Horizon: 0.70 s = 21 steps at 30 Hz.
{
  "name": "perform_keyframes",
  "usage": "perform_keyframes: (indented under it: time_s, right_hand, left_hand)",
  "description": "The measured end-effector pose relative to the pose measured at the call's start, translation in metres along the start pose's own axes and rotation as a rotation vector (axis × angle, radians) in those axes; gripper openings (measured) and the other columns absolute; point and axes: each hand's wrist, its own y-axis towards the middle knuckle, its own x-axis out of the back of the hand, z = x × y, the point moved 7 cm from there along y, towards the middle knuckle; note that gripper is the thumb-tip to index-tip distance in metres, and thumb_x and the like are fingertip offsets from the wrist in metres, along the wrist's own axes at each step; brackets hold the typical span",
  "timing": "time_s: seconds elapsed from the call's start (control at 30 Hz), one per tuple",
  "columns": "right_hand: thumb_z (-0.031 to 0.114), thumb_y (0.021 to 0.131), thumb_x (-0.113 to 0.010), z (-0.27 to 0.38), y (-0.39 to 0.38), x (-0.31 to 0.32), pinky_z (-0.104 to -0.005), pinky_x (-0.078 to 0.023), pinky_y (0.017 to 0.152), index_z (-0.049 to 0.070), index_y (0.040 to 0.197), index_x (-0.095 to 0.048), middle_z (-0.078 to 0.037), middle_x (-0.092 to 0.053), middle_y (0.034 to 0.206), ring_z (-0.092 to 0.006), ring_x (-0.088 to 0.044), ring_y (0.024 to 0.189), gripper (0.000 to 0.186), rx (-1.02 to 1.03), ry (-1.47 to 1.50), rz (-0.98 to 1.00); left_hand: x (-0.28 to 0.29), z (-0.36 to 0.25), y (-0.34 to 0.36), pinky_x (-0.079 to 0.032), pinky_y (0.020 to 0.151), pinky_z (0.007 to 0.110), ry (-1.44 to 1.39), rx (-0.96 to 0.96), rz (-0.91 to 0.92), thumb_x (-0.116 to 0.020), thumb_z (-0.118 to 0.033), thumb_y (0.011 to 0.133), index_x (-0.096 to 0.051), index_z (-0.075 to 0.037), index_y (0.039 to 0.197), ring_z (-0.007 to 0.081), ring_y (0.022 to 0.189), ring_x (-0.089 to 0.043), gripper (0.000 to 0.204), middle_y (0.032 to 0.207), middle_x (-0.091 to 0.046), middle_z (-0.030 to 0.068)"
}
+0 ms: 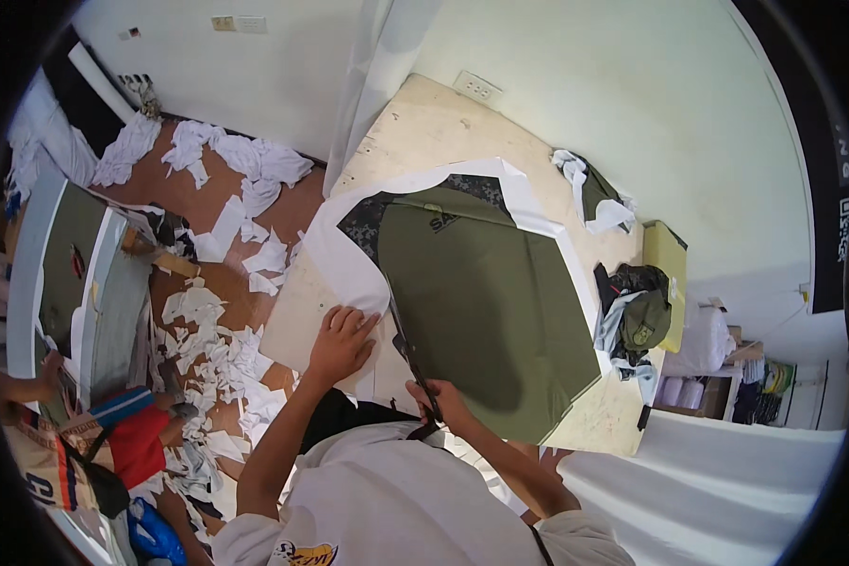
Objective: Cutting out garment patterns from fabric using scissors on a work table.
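Note:
An olive-green fabric piece (491, 302) with dark patterned panels at the upper corners lies on white backing (343, 269) on a pale wooden table (396, 123). My left hand (343, 344) lies with fingers spread on the white backing, left of the green fabric. My right hand (436, 401) grips black scissors (404, 344) at the table's near edge; their blades run up along the left border of the green fabric, where its edge meets the white backing.
Crumpled dark and olive fabrics (637, 311) sit at the table's right beside a yellow board (670, 250); white-and-olive scraps (594, 193) lie farther back. White scraps (198, 311) litter the floor. At left, another person's hand (47, 373) is at a second work surface (104, 283).

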Motion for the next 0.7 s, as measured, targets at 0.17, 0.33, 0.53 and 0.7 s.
perform_keyframes:
  time_s: [0.17,0.33,0.53,0.7]
  right_hand:
    - [0.047,0.088,-0.071,0.001,0.008,0.006,-0.0295,-0.044,0.047,0.006,0.066,-0.054,-0.001,-0.050,0.056,-0.0122,-0.052,0.047,0.050,-0.050,-0.073,-0.060]
    - [0.044,0.087,-0.074,0.006,0.007,0.018,-0.0282,-0.042,0.045,0.007,0.066,-0.055,-0.001,-0.051,0.055,-0.0108,-0.051,0.046,0.046,-0.041,-0.077,-0.047]
    - [0.045,0.082,-0.079,0.016,0.031,0.041,-0.0257,-0.042,0.044,0.009,0.066,-0.055,0.000,-0.051,0.055,-0.0094,-0.051,0.045,0.046,-0.028,-0.156,0.019]
    - [0.048,0.080,-0.080,0.025,0.037,0.065,-0.0255,-0.043,0.045,0.010,0.066,-0.053,0.001,-0.050,0.055,-0.0092,-0.052,0.046,0.049,-0.058,-0.242,0.065]
  left_hand:
    - [-0.001,0.000,0.001,-0.031,0.111,0.049,0.007,0.014,-0.023,-0.067,-0.020,0.083,-0.059,-0.011,0.131,0.0324,0.121,-0.047,0.049,0.120,-0.053,0.0141]
    - [-0.001,0.001,0.001,-0.034,0.110,0.049,0.024,0.019,-0.051,-0.067,-0.021,0.083,-0.063,-0.012,0.125,0.0331,0.120,-0.049,0.044,0.118,-0.054,0.0140]
    - [-0.001,0.003,-0.003,-0.036,0.109,0.048,0.014,0.022,-0.081,-0.070,-0.021,0.079,-0.065,-0.014,0.121,0.0326,0.121,-0.049,0.042,0.119,-0.055,0.0134]
    - [0.003,0.001,-0.003,-0.037,0.108,0.048,0.028,0.021,-0.102,-0.070,-0.022,0.079,-0.065,-0.014,0.118,0.0317,0.120,-0.050,0.040,0.119,-0.055,0.0134]
